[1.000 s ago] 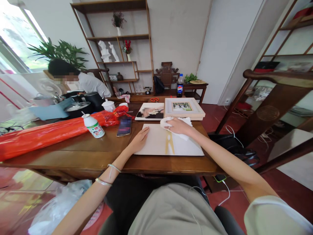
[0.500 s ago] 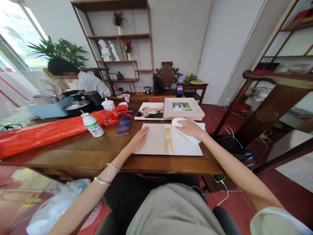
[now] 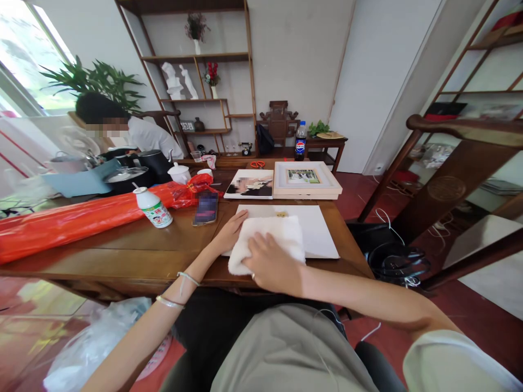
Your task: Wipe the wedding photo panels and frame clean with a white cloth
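Observation:
A white board lies flat on the wooden table in front of me. My right hand presses a white cloth onto the board's near left part, fingers spread over the cloth. Just past the cloth's far edge, a small bit of a gold clip shows; the cloth covers the rest of it. My left hand rests flat on the board's left edge, fingers stretched out, beside the cloth.
Behind the board lie a framed picture and a photo print. A phone, a small white bottle and a long red plastic roll sit to the left. Another person sits at the far left. A dark chair stands right.
My right hand has swept the cloth from the board's far right corner toward me to its near left part, spreading it over the gold clip. My left hand has stayed put.

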